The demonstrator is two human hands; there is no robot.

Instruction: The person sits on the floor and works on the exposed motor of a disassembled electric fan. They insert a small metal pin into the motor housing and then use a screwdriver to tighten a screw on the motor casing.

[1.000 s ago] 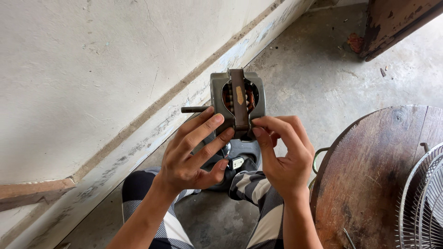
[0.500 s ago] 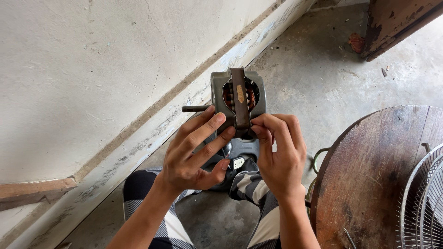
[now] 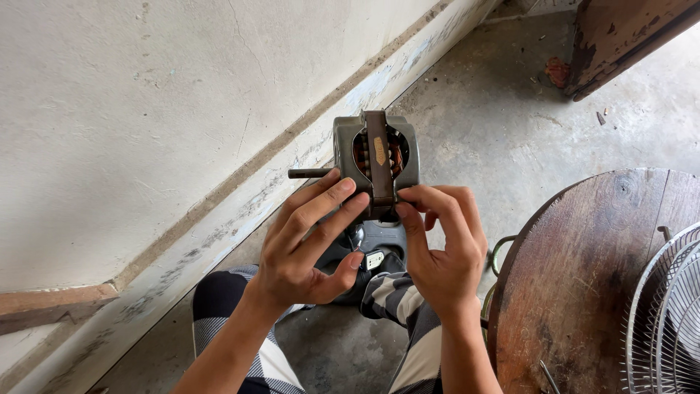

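Observation:
A small grey electric motor (image 3: 343, 149) with copper windings, a brown strap across its face and a dark shaft sticking out to the left is held up in front of me. My left hand (image 3: 306, 241) supports it from the left, fingers stretched along its lower side under the shaft. My right hand (image 3: 441, 244) pinches the lower right corner of the motor with thumb and fingertips. Below the hands, a grey plastic housing (image 3: 375, 241) rests between my knees.
A plastered wall (image 3: 146, 109) runs along the left. A round wooden tabletop (image 3: 590, 277) stands at the right, with a wire fan guard (image 3: 667, 321) on it. A rusty wooden board (image 3: 620, 36) leans at top right. The floor is bare concrete.
My right hand's fingers have curled closer onto the motor's lower right corner. The motor and my left hand have barely moved.

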